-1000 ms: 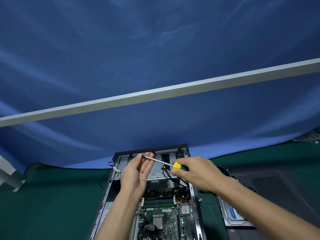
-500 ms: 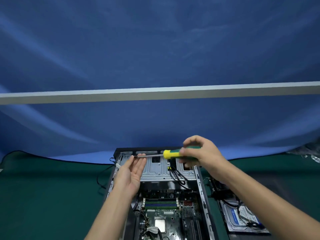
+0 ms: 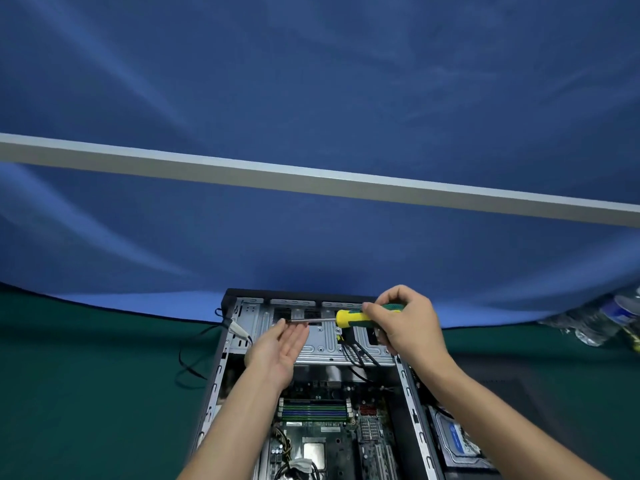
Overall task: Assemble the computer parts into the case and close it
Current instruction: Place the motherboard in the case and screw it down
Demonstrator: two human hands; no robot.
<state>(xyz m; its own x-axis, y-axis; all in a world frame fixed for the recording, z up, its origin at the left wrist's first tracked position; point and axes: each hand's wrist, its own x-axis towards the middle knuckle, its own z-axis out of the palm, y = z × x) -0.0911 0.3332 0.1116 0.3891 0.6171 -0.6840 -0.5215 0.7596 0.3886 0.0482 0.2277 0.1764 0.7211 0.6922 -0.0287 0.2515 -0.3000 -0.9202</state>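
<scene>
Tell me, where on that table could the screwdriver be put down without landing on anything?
The green table mat left of the computer case is bare beyond the black cable. Right of the case it is crowded: a hard drive with wires lies close, and plastic bottles sit at the far edge. Inside the case, the circuit board fills the floor.

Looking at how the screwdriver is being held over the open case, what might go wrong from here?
The screwdriver lies sideways above the case, its tip at the left hand's open fingertips; a slip could prick them. The right hand grips only the handle, so a dropped tool could strike the exposed motherboard. Loose black cables under the handle might snag.
</scene>
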